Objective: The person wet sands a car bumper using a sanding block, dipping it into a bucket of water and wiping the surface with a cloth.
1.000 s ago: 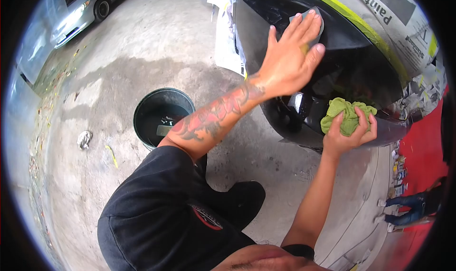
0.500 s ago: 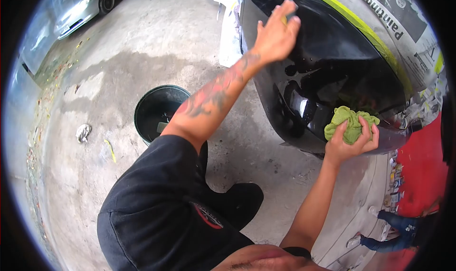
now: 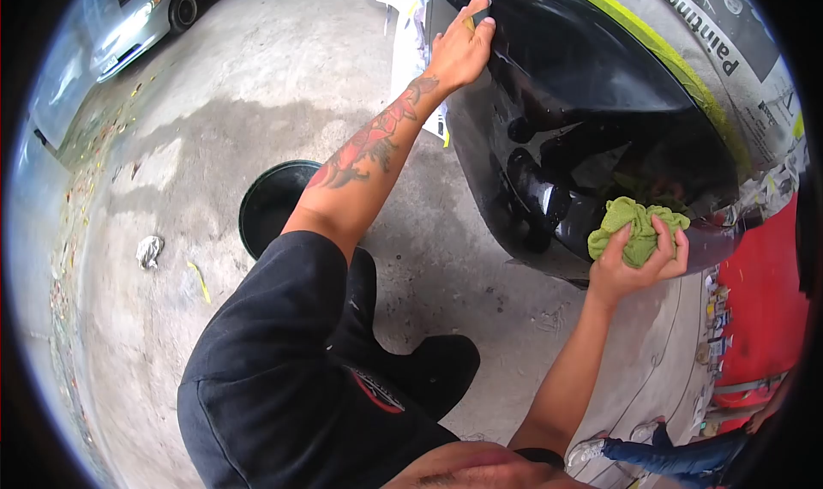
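Note:
My left hand (image 3: 463,52), on the tattooed arm, lies at the upper left edge of a glossy black car body panel (image 3: 591,69). Its fingers press a small dark grey and yellow pad (image 3: 482,14) to the surface; the palm hides most of the pad. My right hand (image 3: 634,262) grips a bunched green cloth (image 3: 630,219) at the panel's lower right end. Water drops and wet streaks show on the black paint near the cloth.
Yellow-green tape (image 3: 660,56) and newspaper (image 3: 729,26) border the panel. A dark bucket (image 3: 266,210) stands on the concrete floor, near crumpled foil (image 3: 149,252) and a tape strip (image 3: 200,282). Another person's jeans-clad legs (image 3: 669,455) are at lower right. A silver car (image 3: 137,18) is upper left.
My left hand has moved left across the panel with the pad, to its edge. My right hand keeps the cloth in nearly the same place. The other person's legs have shifted left.

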`<state>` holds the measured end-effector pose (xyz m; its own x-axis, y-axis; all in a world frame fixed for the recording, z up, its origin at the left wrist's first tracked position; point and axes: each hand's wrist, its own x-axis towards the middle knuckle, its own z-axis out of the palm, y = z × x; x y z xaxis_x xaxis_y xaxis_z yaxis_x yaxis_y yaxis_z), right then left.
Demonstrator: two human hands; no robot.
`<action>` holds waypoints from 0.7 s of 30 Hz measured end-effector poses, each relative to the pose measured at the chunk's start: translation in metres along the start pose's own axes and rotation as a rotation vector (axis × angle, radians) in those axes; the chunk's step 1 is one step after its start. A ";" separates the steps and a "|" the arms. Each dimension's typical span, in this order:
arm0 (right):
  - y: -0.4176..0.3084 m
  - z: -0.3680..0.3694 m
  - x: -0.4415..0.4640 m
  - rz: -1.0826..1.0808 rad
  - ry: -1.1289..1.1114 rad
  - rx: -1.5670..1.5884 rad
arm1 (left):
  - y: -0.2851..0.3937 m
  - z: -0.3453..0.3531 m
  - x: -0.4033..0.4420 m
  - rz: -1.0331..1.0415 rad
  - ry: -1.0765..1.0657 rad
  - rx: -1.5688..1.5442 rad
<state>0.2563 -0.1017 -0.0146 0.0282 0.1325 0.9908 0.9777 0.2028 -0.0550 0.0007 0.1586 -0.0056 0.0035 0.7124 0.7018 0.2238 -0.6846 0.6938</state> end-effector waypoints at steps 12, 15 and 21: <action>-0.004 -0.001 0.000 -0.012 -0.018 -0.053 | -0.061 -0.006 0.038 -0.040 0.041 0.017; -0.004 0.000 0.001 -0.013 -0.015 -0.032 | -0.058 -0.007 0.031 -0.053 0.012 -0.029; -0.001 0.000 -0.002 0.007 -0.001 -0.013 | -0.077 -0.013 0.034 0.027 -0.013 0.013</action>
<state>0.2552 -0.1019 -0.0171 0.0347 0.1349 0.9902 0.9801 0.1890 -0.0601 -0.0294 0.2339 -0.0331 0.0226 0.6960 0.7177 0.2361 -0.7013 0.6726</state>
